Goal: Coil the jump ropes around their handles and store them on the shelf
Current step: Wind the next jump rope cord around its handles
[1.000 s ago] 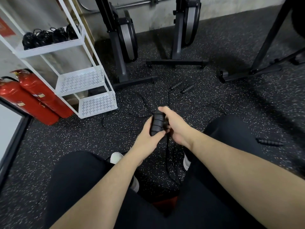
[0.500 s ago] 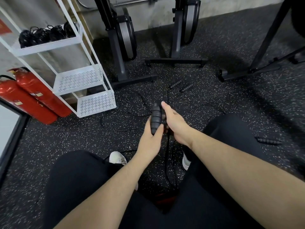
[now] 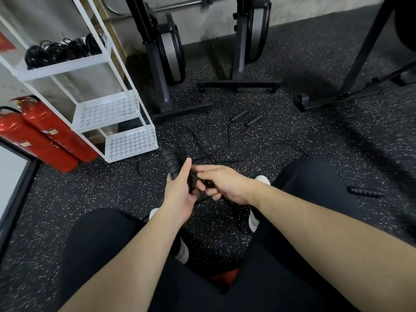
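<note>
My left hand (image 3: 180,192) grips a pair of black ribbed jump rope handles (image 3: 171,162), tilted up and to the left over the floor between my knees. My right hand (image 3: 222,183) pinches the black cord of that rope just right of the handles. The cord trails down between my legs. Loose cord (image 3: 225,152) lies tangled on the floor beyond my hands. Two more handles (image 3: 246,117) lie further out, and a single handle (image 3: 364,192) lies at the right. Several coiled ropes (image 3: 63,50) sit on the top tier of the white shelf (image 3: 108,61).
Two red fire extinguishers (image 3: 45,136) lean at the left beside the shelf. Black machine stands (image 3: 238,83) and a frame base (image 3: 337,100) stand on the speckled rubber floor ahead. My knees in black trousers frame the lower view.
The handles tipped leftward in my left hand. My right hand slid from on top of the handles down to the right, onto the cord. The view shifted slightly.
</note>
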A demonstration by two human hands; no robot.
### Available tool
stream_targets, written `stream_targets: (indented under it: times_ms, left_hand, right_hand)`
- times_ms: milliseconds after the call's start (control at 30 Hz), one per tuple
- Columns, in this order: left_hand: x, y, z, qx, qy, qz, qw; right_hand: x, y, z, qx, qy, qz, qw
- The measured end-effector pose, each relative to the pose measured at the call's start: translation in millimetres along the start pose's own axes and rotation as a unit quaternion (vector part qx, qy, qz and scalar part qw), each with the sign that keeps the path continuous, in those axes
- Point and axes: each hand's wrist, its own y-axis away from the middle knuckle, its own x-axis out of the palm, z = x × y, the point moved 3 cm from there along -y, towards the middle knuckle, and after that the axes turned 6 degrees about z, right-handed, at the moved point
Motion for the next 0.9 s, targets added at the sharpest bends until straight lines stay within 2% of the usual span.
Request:
stream_targets:
  times_ms: [67,167,267,400,500,600,767,900]
  left_hand:
    - [-7,-4,-2,-0.014,0.018,-0.022,0.999]
    - [-16,-7,0,-0.035,0.016,-0.052,0.998]
    - [-20,-7,2,-0.06,-0.007,-0.029,0.998]
    - [-21,-8,-4,-0.051,-0.007,-0.027,0.998]
    - [-18,-6,-11,-0.049,-0.037,-0.029,0.998]
    - [-16,-1,-17,-0.067,-0.032,-0.016,0.997]
    - [-20,4,-33,-0.089,0.065,0.023,0.994]
    - [-24,10,-45,-0.094,0.094,0.07,0.989]
  right_hand:
    - [10,2,-4,0.024,0.091,0.028,0.995]
    - [15,3,-7,0.028,0.228,0.025,0.973]
    - [12,4,-6,0.016,0.289,0.021,0.957]
    - [6,4,2,-0.03,0.296,-0.021,0.954]
    - [-7,5,5,-0.018,0.295,-0.049,0.954]
    - [-20,12,6,0.008,0.297,-0.029,0.954]
    - [-32,16,13,-0.029,0.217,0.04,0.975]
    - [-37,17,17,-0.037,0.238,0.026,0.97]
